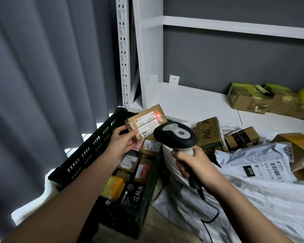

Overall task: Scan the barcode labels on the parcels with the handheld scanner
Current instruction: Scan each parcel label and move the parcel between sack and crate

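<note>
My left hand [120, 144] holds a small brown cardboard parcel [146, 122] above the black crate, its white barcode label facing up. My right hand [193, 163] grips the handle of a black-and-grey handheld scanner [175, 135], whose head points at the parcel from just to its right. A red spot of scanner light [158, 114] glows on the parcel's label near its far end. The scanner's black cable [210, 216] trails down towards me.
A black slatted crate [88, 151] holds several small parcels. To the right, grey plastic mailers [253, 165] and cardboard boxes [211, 135] lie on a white sheet. More boxes [249, 100] sit on the white shelf. A grey curtain hangs at the left.
</note>
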`<state>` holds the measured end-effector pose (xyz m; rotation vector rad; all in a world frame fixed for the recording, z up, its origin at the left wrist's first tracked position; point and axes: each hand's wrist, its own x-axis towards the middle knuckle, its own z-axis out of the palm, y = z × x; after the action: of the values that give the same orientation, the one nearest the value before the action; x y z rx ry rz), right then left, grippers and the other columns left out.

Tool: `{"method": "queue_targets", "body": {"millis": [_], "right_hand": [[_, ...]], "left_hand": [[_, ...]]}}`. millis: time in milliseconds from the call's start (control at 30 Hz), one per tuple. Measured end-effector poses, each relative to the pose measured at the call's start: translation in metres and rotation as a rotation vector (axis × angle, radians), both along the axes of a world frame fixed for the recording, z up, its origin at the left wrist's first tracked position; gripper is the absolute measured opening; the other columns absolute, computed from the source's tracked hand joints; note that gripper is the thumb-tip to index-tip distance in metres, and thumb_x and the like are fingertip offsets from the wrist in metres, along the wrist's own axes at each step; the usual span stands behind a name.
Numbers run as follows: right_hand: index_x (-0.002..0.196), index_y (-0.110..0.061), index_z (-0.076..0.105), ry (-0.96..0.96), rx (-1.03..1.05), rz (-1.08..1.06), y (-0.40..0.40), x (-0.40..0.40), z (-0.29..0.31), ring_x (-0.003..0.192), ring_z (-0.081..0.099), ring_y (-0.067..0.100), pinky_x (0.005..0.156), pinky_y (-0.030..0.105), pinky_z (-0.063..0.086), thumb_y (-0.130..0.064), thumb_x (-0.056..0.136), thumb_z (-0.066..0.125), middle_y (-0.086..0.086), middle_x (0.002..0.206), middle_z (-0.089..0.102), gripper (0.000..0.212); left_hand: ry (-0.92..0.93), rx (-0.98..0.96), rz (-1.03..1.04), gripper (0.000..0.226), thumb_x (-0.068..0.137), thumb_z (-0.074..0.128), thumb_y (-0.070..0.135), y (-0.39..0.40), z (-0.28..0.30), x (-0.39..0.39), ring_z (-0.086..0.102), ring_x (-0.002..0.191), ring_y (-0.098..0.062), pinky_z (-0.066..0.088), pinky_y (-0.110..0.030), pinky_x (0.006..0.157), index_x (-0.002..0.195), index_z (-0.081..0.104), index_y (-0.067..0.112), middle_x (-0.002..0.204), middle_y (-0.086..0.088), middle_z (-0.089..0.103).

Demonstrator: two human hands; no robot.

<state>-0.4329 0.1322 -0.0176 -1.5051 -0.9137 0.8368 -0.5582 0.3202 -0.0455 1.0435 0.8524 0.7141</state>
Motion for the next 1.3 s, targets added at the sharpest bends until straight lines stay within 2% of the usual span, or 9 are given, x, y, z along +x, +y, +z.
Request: {"method": "queue_targets", "body": {"millis": [267,367,467,633,700,867,1033,1133,1300], "right_hand": [[0.082,-0.009,0.052,0.048,-0.005,-0.031,-0.004,-0.002,0.004,0.036,0.034,0.016,0.042,0.025,0.03,-0.027,0.075,0.066,0.003,0.046,0.044,0.024],[0.087,-0.008,0.05,0.086,0.014,-0.089,-0.012,-0.002,0.007,0.037,0.035,0.016,0.042,0.026,0.03,-0.016,0.087,0.069,0.003,0.047,0.045,0.021],[0.085,-0.01,0.05,0.098,0.034,-0.205,-0.023,0.001,0.01,0.036,0.036,0.015,0.042,0.026,0.031,-0.011,0.092,0.063,0.004,0.049,0.047,0.015],[0.082,-0.01,0.05,0.113,0.144,-0.446,-0.055,0.027,0.026,0.037,0.037,0.014,0.041,0.023,0.031,-0.006,0.091,0.062,0.004,0.049,0.047,0.015],[0.086,-0.01,0.051,0.146,0.195,-0.526,-0.074,0.041,0.033,0.039,0.036,0.015,0.042,0.025,0.03,-0.006,0.092,0.061,0.002,0.049,0.046,0.012],[0.091,-0.015,0.05,0.177,0.247,-0.698,-0.125,0.072,0.046,0.041,0.038,0.016,0.042,0.023,0.03,-0.009,0.091,0.062,0.004,0.059,0.052,0.014],[0.094,-0.015,0.047,0.14,0.265,-0.856,-0.169,0.097,0.048,0.042,0.041,0.014,0.04,0.021,0.031,-0.009,0.091,0.062,0.002,0.062,0.052,0.016],[0.099,-0.013,0.049,0.158,0.277,-0.923,-0.19,0.109,0.048,0.044,0.042,0.013,0.039,0.023,0.03,-0.012,0.091,0.063,0.001,0.062,0.052,0.017],[0.097,-0.012,0.05,0.151,0.303,-1.028,-0.213,0.132,0.045,0.044,0.043,0.014,0.044,0.025,0.033,-0.01,0.09,0.062,0.002,0.058,0.051,0.014]], "left_hand": [[0.017,0.009,-0.007,0.052,0.087,0.068,0.013,-0.003,-0.001,0.0,0.07,0.09,-0.02,0.054,-0.032,0.085,0.133,0.043,0.014,0.094,-0.004,0.069],[0.007,-0.015,-0.009,0.048,0.088,0.067,0.012,-0.01,-0.001,0.0,0.071,0.086,-0.018,0.057,-0.029,0.078,0.13,0.045,0.013,0.092,-0.005,0.07],[0.052,0.019,-0.021,0.043,0.087,0.068,0.015,-0.025,0.0,-0.001,0.07,0.087,-0.016,0.057,-0.024,0.074,0.124,0.046,0.014,0.095,-0.004,0.07],[0.12,0.15,-0.119,0.024,0.088,0.068,0.017,-0.063,0.018,0.025,0.066,0.101,-0.021,0.054,-0.026,0.081,0.109,0.057,0.016,0.106,-0.007,0.067],[0.122,0.199,-0.155,0.035,0.087,0.069,0.019,-0.082,0.031,0.046,0.065,0.099,-0.018,0.055,-0.025,0.078,0.118,0.053,0.014,0.108,-0.007,0.066],[0.157,0.458,-0.255,0.043,0.083,0.073,0.018,-0.12,0.059,0.118,0.063,0.1,-0.024,0.056,-0.037,0.082,0.122,0.054,0.013,0.107,-0.008,0.062],[0.281,0.919,-0.292,0.047,0.08,0.074,0.026,-0.143,0.085,0.193,0.06,0.099,-0.018,0.048,-0.031,0.088,0.123,0.056,0.019,0.111,-0.002,0.057],[0.462,1.167,-0.369,0.054,0.084,0.069,0.032,-0.157,0.09,0.23,0.058,0.108,-0.025,0.045,-0.032,0.09,0.133,0.049,0.021,0.126,-0.007,0.052],[0.648,1.326,-0.546,0.071,0.085,0.066,0.037,-0.168,0.092,0.267,0.058,0.109,-0.032,0.048,-0.036,0.087,0.144,0.027,0.03,0.128,-0.009,0.056]]}}
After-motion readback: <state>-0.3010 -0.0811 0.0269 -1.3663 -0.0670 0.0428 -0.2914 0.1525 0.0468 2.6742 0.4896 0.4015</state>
